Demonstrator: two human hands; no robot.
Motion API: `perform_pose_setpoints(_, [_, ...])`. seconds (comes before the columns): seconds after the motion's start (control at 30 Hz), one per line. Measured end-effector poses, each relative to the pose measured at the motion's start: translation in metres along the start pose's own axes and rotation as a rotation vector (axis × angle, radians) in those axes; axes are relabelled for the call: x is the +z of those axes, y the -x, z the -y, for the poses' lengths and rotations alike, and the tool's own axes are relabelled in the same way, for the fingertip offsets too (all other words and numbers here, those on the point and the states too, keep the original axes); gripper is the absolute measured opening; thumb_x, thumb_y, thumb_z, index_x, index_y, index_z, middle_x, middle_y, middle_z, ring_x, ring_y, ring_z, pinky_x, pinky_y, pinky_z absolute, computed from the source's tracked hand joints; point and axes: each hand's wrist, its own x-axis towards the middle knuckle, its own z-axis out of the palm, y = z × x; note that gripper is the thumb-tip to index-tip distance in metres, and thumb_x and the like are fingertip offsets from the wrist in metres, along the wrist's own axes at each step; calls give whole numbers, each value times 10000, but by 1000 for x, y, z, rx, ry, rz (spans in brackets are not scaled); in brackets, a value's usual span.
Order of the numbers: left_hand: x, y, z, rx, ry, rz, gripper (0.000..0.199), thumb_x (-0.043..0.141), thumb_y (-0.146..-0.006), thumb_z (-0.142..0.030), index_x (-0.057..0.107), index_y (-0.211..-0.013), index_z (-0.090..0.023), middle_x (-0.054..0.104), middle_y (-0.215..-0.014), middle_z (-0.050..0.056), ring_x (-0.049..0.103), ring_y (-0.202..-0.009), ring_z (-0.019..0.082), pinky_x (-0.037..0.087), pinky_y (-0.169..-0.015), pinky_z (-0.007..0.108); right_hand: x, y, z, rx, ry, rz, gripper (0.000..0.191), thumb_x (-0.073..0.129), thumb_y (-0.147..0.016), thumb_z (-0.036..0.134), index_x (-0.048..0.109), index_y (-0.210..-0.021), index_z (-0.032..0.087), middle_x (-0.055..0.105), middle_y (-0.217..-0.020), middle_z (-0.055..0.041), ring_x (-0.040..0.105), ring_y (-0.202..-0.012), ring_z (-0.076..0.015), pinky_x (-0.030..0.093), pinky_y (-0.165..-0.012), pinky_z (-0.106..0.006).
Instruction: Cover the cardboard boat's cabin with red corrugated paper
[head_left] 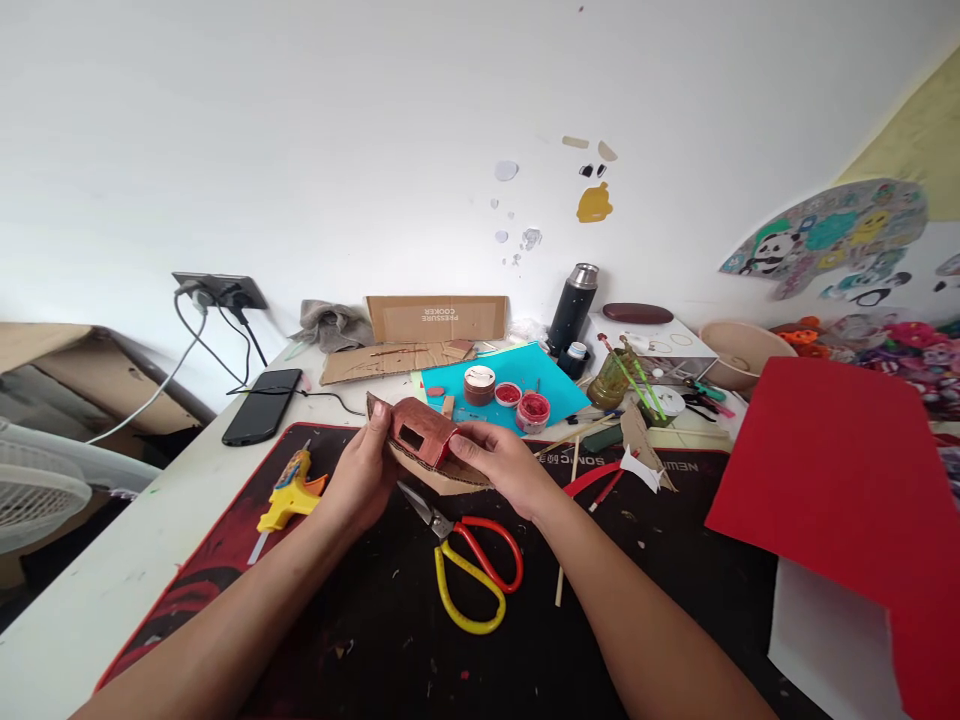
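Observation:
Both hands hold a small cardboard model above the black mat. It has a boat-like cardboard base and a reddish-brown painted cabin with a square window hole. My left hand grips the base's left end, thumb on top. My right hand is closed on the right side, thumb against the cabin's edge. Just below lie scissors with one red and one yellow handle, their blades spread. A yellow glue gun rests on the mat left of my left forearm.
A phone lies at the left, near a fan. Paint jars stand on blue paper behind my hands. A thermos is by the wall. Red sheets overhang the mat's right side, and wooden sticks lie nearby.

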Motion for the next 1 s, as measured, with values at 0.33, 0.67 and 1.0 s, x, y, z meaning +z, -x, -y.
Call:
perform_pose_setpoints(0.33, [-1, -1, -1, 7, -64, -21, 591, 886, -791, -734, 720, -974, -196, 840, -857, 103, 843, -919, 340, 658, -687, 346, 0, 0, -6, -27, 207, 78, 431, 923, -891, 384, 794, -1278, 248, 840, -1288, -81, 778, -1232, -344, 586, -1122, -513])
perform_pose_setpoints(0.67, [3, 3, -3, -12, -48, -63, 527, 892, -849, -657, 773, -988, -162, 848, -857, 113, 840, -849, 304, 644, -695, 315, 5, 4, -2, -32, 321, 46, 393, 906, -916, 377, 797, -1277, 267, 845, -1268, -71, 780, -1202, -352, 592, -1050, -502])
perform_pose_setpoints(1.0, [8, 7, -2, -57, -22, -79, 498, 879, -887, -631, 793, -921, -142, 829, -778, 91, 764, -638, 237, 604, -590, 299, 5, 5, -3, -27, 319, 57, 437, 919, -896, 388, 792, -1294, 259, 845, -1278, -67, 777, -1206, -348, 578, -1053, -492])
